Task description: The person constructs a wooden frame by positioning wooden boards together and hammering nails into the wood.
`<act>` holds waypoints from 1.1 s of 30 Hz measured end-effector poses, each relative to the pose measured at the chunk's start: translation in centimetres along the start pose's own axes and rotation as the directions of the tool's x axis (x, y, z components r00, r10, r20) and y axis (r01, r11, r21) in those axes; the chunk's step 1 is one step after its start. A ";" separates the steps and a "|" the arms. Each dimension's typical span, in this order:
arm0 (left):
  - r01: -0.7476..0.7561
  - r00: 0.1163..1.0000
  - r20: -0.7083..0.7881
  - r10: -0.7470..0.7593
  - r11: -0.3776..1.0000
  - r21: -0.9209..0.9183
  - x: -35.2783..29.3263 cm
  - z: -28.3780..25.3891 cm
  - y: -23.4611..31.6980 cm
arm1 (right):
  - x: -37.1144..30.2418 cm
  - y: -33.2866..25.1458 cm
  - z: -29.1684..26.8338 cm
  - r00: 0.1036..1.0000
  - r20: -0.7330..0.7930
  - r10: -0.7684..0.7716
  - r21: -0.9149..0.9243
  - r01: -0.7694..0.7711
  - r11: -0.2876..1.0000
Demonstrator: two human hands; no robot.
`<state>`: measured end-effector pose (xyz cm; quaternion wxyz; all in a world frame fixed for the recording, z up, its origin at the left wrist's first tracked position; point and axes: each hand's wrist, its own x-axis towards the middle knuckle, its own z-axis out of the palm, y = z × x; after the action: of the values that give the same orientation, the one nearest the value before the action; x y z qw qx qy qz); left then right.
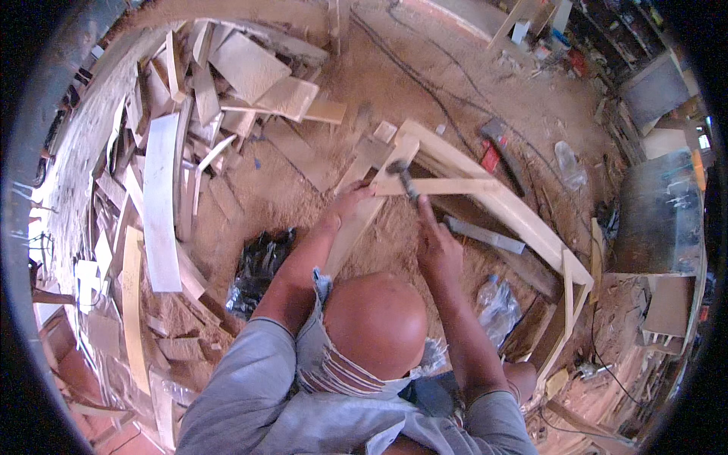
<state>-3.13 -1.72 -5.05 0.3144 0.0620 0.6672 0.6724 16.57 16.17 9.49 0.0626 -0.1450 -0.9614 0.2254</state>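
Observation:
A pale wooden frame (523, 220) lies at a slant on the dusty floor in front of me. Its short crosspiece (455, 186) runs from the long beam to a slanting side piece (397, 157). My left hand (350, 203) grips the frame at the corner where crosspiece and side piece meet. In my right hand (440, 246) is a hammer (410, 186), its index finger stretched along the handle. The dark hammer head is over the joint, close to my left fingers; whether it touches the wood I cannot tell. My bent knee (375, 322), in torn jeans, is between my arms.
Scrap boards (250, 68) are heaped at the left, with a long pale plank (161, 205) among them. A black plastic bag (262, 262) lies left of my arm, clear plastic (499, 315) at the right. Beyond the frame are a red-and-black tool (491, 152) and cables (413, 72).

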 end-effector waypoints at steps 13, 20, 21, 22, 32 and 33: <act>0.058 0.996 0.067 -0.054 0.996 -0.061 1.4 -1.7 -2.5 | -0.2 0.7 1.6 0.998 0.056 -0.025 -0.021 0.026 0.999; 0.036 0.999 0.020 -0.038 0.996 0.088 -0.2 3.5 1.2 | -0.6 3.8 0.6 0.989 0.141 0.039 -0.162 -0.016 0.987; 0.051 0.999 -0.018 -0.050 0.997 0.053 -0.5 -0.6 -0.3 | -0.6 1.4 0.6 0.990 0.142 0.025 -0.122 -0.007 0.992; 0.054 0.998 -0.032 -0.054 0.998 0.010 0.1 -2.6 -0.4 | 0.5 0.2 0.0 0.980 0.199 0.004 -0.113 0.018 0.993; -0.554 0.764 0.330 0.554 0.301 0.776 3.3 14.8 8.8 | -4.2 14.0 -12.2 0.990 0.044 0.131 -0.201 -0.120 0.972; -0.487 0.820 0.361 0.445 0.210 0.848 3.8 15.8 8.4 | -4.5 14.2 -12.6 0.989 0.051 0.137 -0.199 -0.125 0.972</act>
<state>-1.06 14.45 3.18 0.0215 0.4346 0.8657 0.2472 26.75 32.17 14.10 0.0022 -0.2063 -0.9687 0.1381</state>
